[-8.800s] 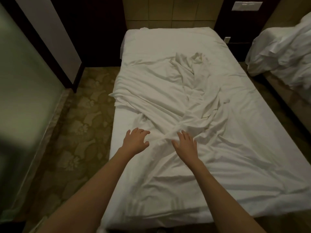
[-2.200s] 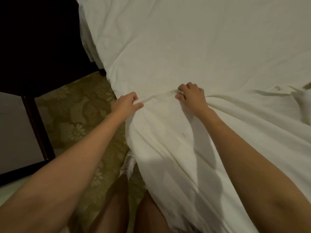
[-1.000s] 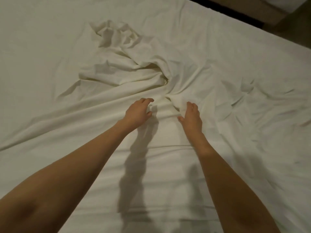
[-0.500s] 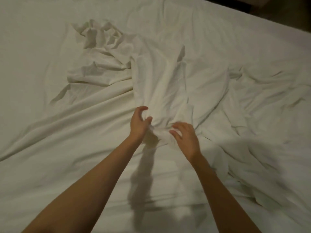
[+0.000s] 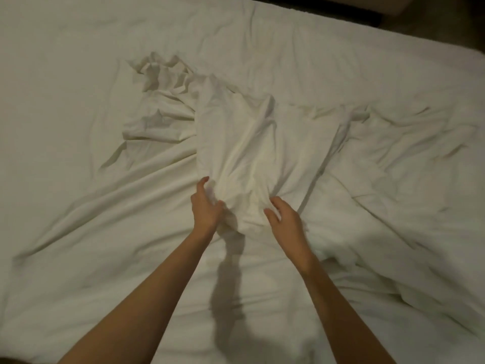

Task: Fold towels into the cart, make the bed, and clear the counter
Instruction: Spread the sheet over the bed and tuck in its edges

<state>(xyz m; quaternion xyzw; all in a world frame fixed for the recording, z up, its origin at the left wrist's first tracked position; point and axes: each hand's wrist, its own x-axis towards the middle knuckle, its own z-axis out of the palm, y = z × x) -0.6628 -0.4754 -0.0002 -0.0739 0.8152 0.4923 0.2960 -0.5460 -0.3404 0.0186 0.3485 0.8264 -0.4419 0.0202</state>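
A white bed point(image 5: 65, 74) fills the view, covered by a rumpled white sheet point(image 5: 262, 143) bunched into a raised fold in the middle. My left hand point(image 5: 206, 207) grips the left side of that fold near its lower end. My right hand point(image 5: 284, 223) is at the fold's right side, fingers spread and partly curled against the cloth; whether it pinches the cloth is unclear. A crumpled corner of the sheet point(image 5: 160, 74) lies further up and to the left. Both forearms reach in from the bottom.
A dark strip of floor and a tan edge point(image 5: 367, 9) show past the bed's far right corner. Deep wrinkles point(image 5: 406, 143) run across the right half of the bed. The left part of the bed is smoother.
The bunched fold has been pulled further toward me and stands wider between my hands. My hands have spread slightly apart along its lower end.
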